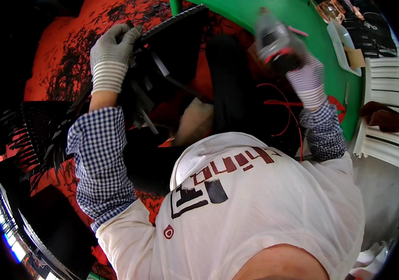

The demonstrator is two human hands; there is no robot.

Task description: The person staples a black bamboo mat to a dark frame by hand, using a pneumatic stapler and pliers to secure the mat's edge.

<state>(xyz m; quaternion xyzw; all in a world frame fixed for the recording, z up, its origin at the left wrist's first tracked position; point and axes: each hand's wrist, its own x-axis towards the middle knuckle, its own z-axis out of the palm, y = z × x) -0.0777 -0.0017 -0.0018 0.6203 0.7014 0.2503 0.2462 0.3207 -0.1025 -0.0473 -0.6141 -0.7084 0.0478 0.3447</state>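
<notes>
White cloth T-shirt (283,200) with large maroon and black lettering and a small maroon drop-shaped emblem (168,232). Loose navy-and-white checked fabric sleeves (101,158) over both forearms. Pale knitted gloves (107,77) with ribbed, striped cuffs cover left hand (112,51) and right hand (305,67), the right's lavender-tinged.

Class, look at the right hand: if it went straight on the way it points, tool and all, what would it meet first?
Probably the green surface, seen beyond the tip of the grey-and-red tool in the right hand; blur and unclear depth leave open whether it would pass above.
</notes>
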